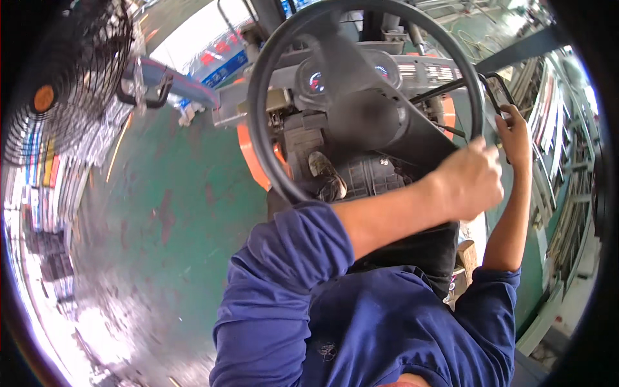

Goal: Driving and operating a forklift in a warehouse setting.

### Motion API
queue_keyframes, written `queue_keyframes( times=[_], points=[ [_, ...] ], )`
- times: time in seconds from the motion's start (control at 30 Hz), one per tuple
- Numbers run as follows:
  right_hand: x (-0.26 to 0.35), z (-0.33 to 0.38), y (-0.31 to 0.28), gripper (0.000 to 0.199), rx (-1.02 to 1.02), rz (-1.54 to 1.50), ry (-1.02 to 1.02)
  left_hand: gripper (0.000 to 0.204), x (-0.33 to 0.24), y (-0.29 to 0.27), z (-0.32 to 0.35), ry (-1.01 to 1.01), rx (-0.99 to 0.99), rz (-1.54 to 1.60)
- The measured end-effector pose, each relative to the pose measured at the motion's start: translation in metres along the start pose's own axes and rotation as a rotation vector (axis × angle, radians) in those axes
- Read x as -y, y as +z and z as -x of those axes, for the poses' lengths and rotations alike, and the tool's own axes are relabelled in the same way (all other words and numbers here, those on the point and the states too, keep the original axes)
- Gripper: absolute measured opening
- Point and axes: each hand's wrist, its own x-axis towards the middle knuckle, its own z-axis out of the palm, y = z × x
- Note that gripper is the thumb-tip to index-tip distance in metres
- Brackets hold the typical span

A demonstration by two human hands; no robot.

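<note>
A large black steering wheel point(258, 84) fills the upper middle, its spoke and hub smeared by motion. My left forearm reaches across my body, and my left hand point(471, 180) is closed at the right side of the rim, slightly blurred. Farther right, my right hand point(516, 137) is wrapped round a black loop-shaped grab handle point(493, 97) beside the post. Behind the wheel sits a dashboard with round lit gauges point(314, 82). My shoe point(327, 174) rests on the dark floor mat below the steering column.
A caged fan point(43, 98) stands close at the upper left. Another black grab handle point(161, 93) is on the left post point(180, 84). Green floor point(155, 213) spreads at the left. Stacked long metal profiles point(570, 187) line the right side; more stacked goods point(51, 187) lie at the left.
</note>
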Motion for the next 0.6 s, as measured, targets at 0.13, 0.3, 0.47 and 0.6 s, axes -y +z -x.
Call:
queue_keyframes(
  times=[0.13, 0.3, 0.47, 0.6],
  points=[
    [0.009, -0.024, 0.011, 0.034, 0.058, -0.07, 0.073, 0.015, -0.017, 0.009, 0.054, -0.126, -0.212, 0.1],
    [0.002, -0.045, 0.036, 0.033, 0.071, -0.007, 0.046, 0.015, -0.003, -0.015, 0.129, -0.277, -0.192, 0.208],
    [0.044, -0.072, 0.046, 0.034, 0.082, 0.127, 0.089, 0.022, 0.05, -0.059, 0.171, -0.365, -0.202, 0.048],
    [0.044, -0.067, 0.05, 0.039, -0.017, 0.143, 0.023, 0.013, 0.093, -0.08, 0.194, -0.423, -0.329, -0.214]
  ],
)
